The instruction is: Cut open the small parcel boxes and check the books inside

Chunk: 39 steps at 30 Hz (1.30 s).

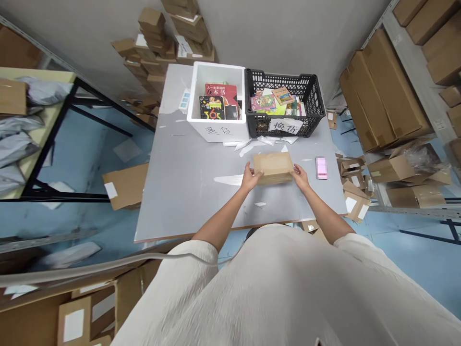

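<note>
The small cardboard box [273, 166] lay on the grey table [183, 192] between the left hand [251, 177] and right hand [299, 176], both half-curled against its ends. A pink-screened phone [321, 168] lay to the right. Beyond, the white foam box [220, 126] and black crate [284, 126] held books [262, 102].

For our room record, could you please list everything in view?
Table: one, grey, centre
Closed box: one, brown, between hands
Bin: one, white, table's far side
Crate: one, black, right of bin
Books: several, multicoloured, in both containers
Unclear item: one, white-and-blue, left of bin
Phone: one, pink, table's right
Scraps: several, white, on table
Other boxes: many, brown, shelves and floor
Shelves: several, grey and cream, both sides
Packages: several, grey, left shelf
Cable: one, white, lower left
Left hand, right hand: two, bare, at box's sides
Shirt: one, white, bottom
</note>
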### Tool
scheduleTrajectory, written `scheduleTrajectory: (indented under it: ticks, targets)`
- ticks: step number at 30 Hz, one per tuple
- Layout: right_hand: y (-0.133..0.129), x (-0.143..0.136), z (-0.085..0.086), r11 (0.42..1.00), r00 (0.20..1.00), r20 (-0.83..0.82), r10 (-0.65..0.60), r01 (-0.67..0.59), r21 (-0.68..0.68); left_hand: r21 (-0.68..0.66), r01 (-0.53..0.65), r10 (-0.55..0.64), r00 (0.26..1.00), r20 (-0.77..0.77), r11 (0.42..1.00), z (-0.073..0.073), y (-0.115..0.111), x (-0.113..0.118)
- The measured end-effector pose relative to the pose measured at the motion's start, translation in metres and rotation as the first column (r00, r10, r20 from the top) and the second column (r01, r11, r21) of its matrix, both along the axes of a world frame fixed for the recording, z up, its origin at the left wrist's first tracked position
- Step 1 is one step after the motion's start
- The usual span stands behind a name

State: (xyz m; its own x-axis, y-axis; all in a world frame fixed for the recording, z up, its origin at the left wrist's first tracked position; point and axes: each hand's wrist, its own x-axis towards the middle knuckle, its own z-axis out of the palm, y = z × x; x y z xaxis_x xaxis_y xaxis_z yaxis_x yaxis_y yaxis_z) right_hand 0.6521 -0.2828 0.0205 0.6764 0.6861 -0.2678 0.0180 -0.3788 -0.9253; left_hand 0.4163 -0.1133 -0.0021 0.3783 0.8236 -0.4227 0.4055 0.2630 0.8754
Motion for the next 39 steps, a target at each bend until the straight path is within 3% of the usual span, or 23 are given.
scheduleTrajectory:
  ticks: [5, 10, 13, 17, 20, 22, 26, 29, 31, 34, 39]
  targets:
    - [0.004, -0.008, 0.016, 0.997, 0.997, -0.042, -0.071, 0.069, -0.032, 0.047, 0.000, 0.003, 0.998, -0.065, 0.999, 0.004, -0.003, -0.003]
    - [0.007, -0.018, 0.040, 0.999, 0.985, 0.170, -0.029, 0.022, 0.045, 0.002, 0.013, -0.012, 0.998, -0.067, 1.000, 0.005, 0.001, -0.004]
    - [0.008, -0.028, 0.054, 0.994, 0.943, 0.325, 0.069, -0.094, 0.063, 0.052, 0.000, 0.005, 0.994, -0.105, 0.999, 0.008, 0.004, -0.002]
    - [0.018, -0.046, 0.062, 0.947, 0.890, 0.355, 0.285, -0.319, 0.041, 0.276, -0.065, 0.110, 0.982, -0.153, 0.959, 0.026, -0.001, 0.005]
    - [0.028, -0.057, 0.062, 0.901, 0.881, 0.278, 0.383, -0.422, 0.095, 0.370, -0.006, 0.011, 1.000, -0.014, 0.929, 0.044, -0.012, 0.009]
    - [0.034, -0.061, 0.059, 0.879, 0.866, 0.281, 0.414, -0.461, 0.122, 0.428, 0.046, -0.048, 0.999, -0.005, 0.903, 0.052, -0.017, 0.007]
    - [0.034, -0.063, 0.048, 0.931, 0.855, 0.388, 0.345, -0.365, -0.023, 0.486, 0.073, -0.031, 0.995, -0.094, 0.871, 0.057, -0.010, -0.010]
    - [0.031, -0.063, 0.039, 0.939, 0.876, 0.337, 0.344, -0.322, -0.123, 0.516, 0.088, -0.012, 0.989, -0.150, 0.852, 0.055, 0.001, -0.027]
    - [0.029, -0.063, 0.036, 0.932, 0.892, 0.271, 0.362, -0.349, -0.097, 0.509, 0.124, -0.055, 0.987, -0.148, 0.852, 0.053, 0.004, -0.032]
    - [0.029, -0.062, 0.034, 0.946, 0.930, 0.178, 0.321, -0.323, -0.019, 0.496, 0.137, -0.088, 0.989, -0.121, 0.857, 0.052, 0.002, -0.027]
    - [0.019, -0.043, 0.040, 0.987, 0.977, 0.146, 0.158, -0.160, 0.002, 0.449, 0.150, -0.133, 0.989, -0.070, 0.881, 0.049, -0.010, 0.005]
